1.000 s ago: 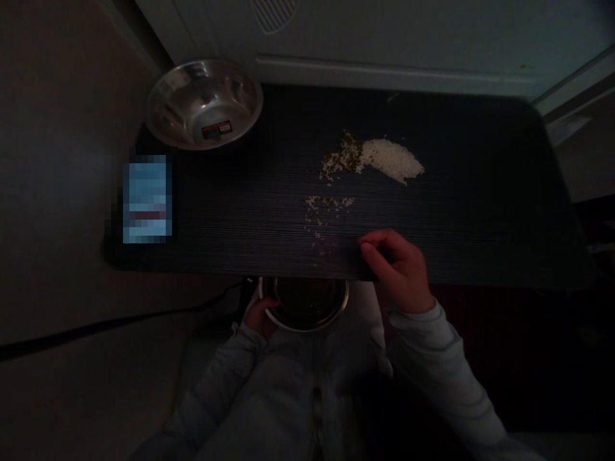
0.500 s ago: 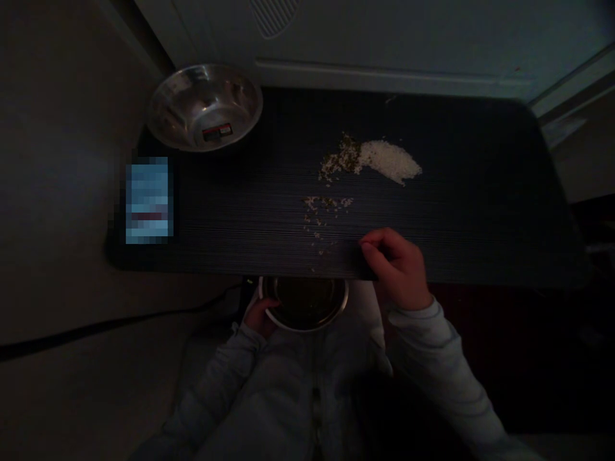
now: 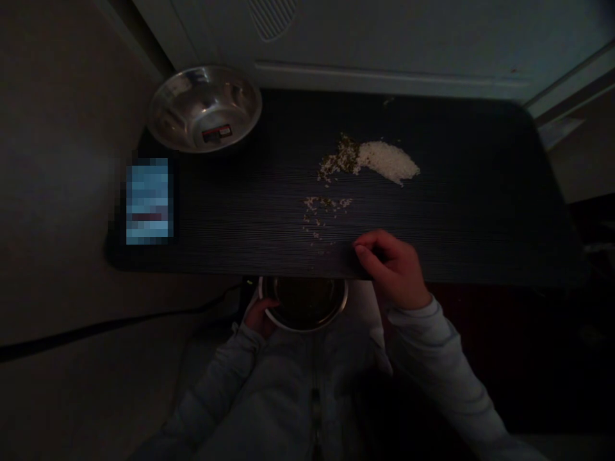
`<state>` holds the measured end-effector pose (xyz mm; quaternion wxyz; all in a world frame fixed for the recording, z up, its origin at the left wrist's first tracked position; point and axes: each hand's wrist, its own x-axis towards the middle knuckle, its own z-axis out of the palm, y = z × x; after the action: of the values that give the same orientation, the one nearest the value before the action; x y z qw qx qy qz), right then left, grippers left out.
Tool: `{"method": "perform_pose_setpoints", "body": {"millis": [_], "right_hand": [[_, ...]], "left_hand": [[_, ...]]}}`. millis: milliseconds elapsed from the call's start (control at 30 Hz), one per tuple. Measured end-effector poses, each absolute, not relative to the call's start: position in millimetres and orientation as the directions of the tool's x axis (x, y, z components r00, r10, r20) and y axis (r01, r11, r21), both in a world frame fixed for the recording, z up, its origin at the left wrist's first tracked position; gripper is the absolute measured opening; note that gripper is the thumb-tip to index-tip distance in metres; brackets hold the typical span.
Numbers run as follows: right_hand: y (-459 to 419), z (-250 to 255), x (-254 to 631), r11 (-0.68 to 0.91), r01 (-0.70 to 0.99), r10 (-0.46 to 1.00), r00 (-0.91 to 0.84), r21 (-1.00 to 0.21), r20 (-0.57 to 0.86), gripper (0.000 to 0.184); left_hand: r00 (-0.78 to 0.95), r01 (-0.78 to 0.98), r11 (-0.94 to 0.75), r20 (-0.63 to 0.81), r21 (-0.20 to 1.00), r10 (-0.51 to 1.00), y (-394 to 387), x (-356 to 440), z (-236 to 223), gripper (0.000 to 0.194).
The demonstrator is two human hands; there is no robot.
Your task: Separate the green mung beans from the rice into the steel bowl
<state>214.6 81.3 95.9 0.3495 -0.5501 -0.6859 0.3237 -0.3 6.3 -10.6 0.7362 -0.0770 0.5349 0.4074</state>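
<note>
Taking the clock face from the middle of the dark table [image 3: 480, 198], with twelve at its far edge, the left hand [image 3: 262, 317] lies near seven o'clock, below the near edge. It grips the rim of the lap bowl [image 3: 303, 310], thumb over the inside; the fingers underneath are hidden, and the bowl's contents are too dark to name.

The right hand [image 3: 396, 272] is at about five o'clock, over the near edge, with thumb and forefinger pinched together and the other fingers curled in. Whether a grain sits in that pinch I cannot tell.

The white grains [image 3: 389, 161] form a mound a little way out toward two o'clock. Joined to its left end, toward twelve, is a patch of mixed green and white grains [image 3: 346, 157]. Stray grains [image 3: 327, 203] trail from near the middle toward six o'clock (rather like rice, by their shape).

At ten o'clock stands a wide metal basin [image 3: 206, 105], a dark label [image 3: 217, 133] on its inside bottom. Toward nine, a pixelated rectangle [image 3: 148, 202] glows pale blue.
</note>
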Motion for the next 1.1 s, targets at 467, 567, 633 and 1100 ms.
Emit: {"method": "perform_pose_setpoints", "body": {"millis": [467,567,633,1100], "right_hand": [[80.1,94.0,213.4,0.188,0.540,0.979,-0.169,-0.821,0.113,0.008],[80.9,95.4,213.1,0.219,0.566,0.970,-0.213,-0.794,0.116,0.008],[81.7,96.2,213.1,0.242,0.580,0.963,-0.240,-0.778,0.120,0.008],[82.6,95.5,222.4,0.128,0.456,0.988,-0.134,-0.881,0.074,0.012]], "left_hand": [[0.102,-0.687,0.654,-0.850,0.316,0.518,6.2,-0.3,-9.1,0.036],[0.109,-0.681,0.669,-0.863,0.296,0.493,6.3,-0.9,-9.3,0.032],[0.105,-0.684,0.669,-0.867,0.293,0.488,6.1,-0.9,-9.7,0.031],[0.081,-0.687,0.651,-0.856,0.323,0.511,5.5,0.0,-8.2,0.034]]}}
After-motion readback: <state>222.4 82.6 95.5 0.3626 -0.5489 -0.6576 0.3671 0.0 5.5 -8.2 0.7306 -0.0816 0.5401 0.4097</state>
